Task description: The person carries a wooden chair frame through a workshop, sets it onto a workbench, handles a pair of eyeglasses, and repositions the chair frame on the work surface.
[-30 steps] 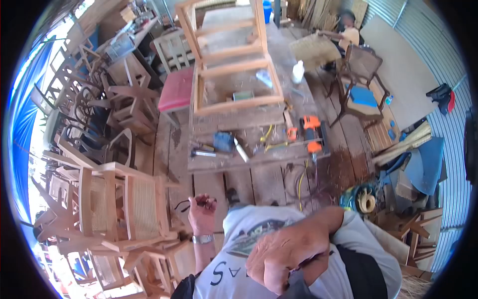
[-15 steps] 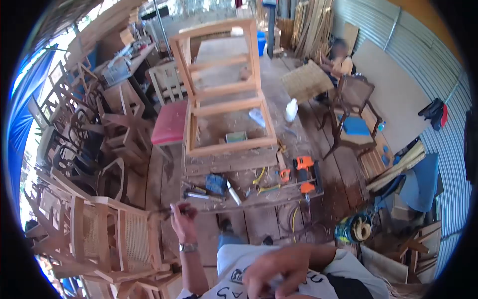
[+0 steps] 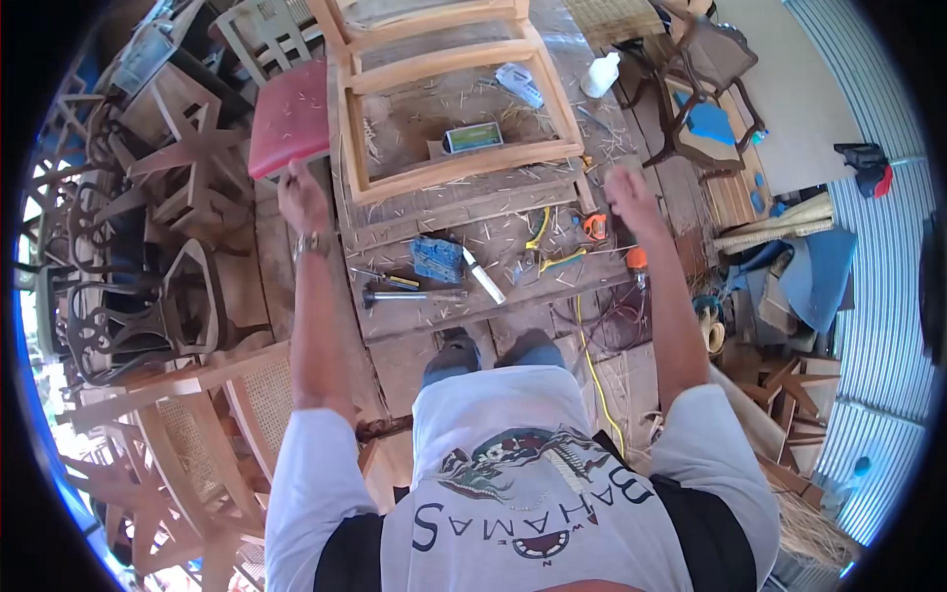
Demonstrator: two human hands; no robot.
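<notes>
My left hand (image 3: 303,202), with a watch at the wrist, is raised beside the front edge of the red chair seat (image 3: 289,113). Its fingers are curled together; whether they pinch anything is hidden. My right hand (image 3: 631,197), a little blurred, is closed over the bench's right side. It covers the upper part of an orange and black power tool (image 3: 637,259); what it holds, if anything, is not visible. Between my hands stands a bare wooden chair frame (image 3: 464,178) on the low workbench (image 3: 414,222), with a green box (image 3: 473,137) seen inside its seat opening.
On the bench lie a blue block (image 3: 437,259), a white tube (image 3: 483,276), a hammer (image 3: 409,296), yellow-handled pliers (image 3: 562,259), an orange tape measure (image 3: 595,227) and a white bottle (image 3: 600,75). Chair frames (image 3: 187,434) crowd the left. A dark armchair (image 3: 705,99) stands right. A yellow cord (image 3: 592,365) crosses the floor.
My view has tipped down towards the bench. Both arms have stretched forward; the right hand has left my chest for the bench's right side, and the left has risen beside the red seat.
</notes>
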